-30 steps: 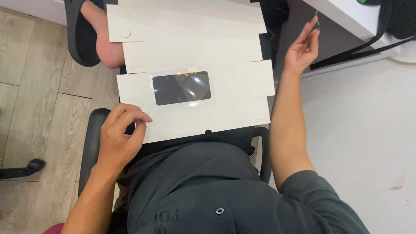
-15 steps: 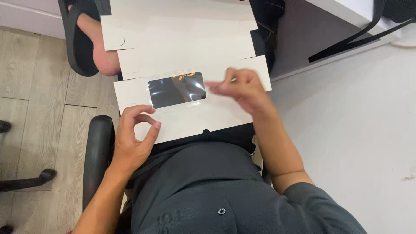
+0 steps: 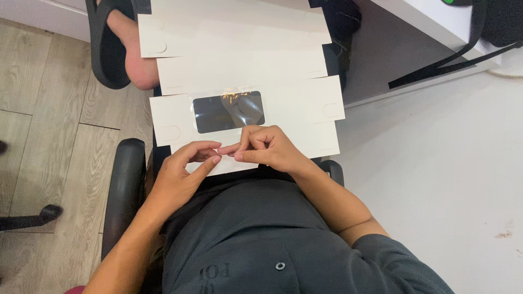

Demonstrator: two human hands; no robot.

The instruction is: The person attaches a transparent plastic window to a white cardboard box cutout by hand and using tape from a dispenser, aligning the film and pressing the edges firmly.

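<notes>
Both hands meet at the near edge of a flat white windowed carton blank (image 3: 283,60) on the lap: left hand (image 3: 182,177) and right hand (image 3: 269,148), fingers narrowly pinched together; whether they grip anything, I cannot tell.

a single head-worn camera looks almost straight down from close above the person's lap. the torso fills the bottom of the frame, wooden floor (image 3: 49,109) runs down the left, and a white table (image 3: 452,179) takes the right.
</notes>
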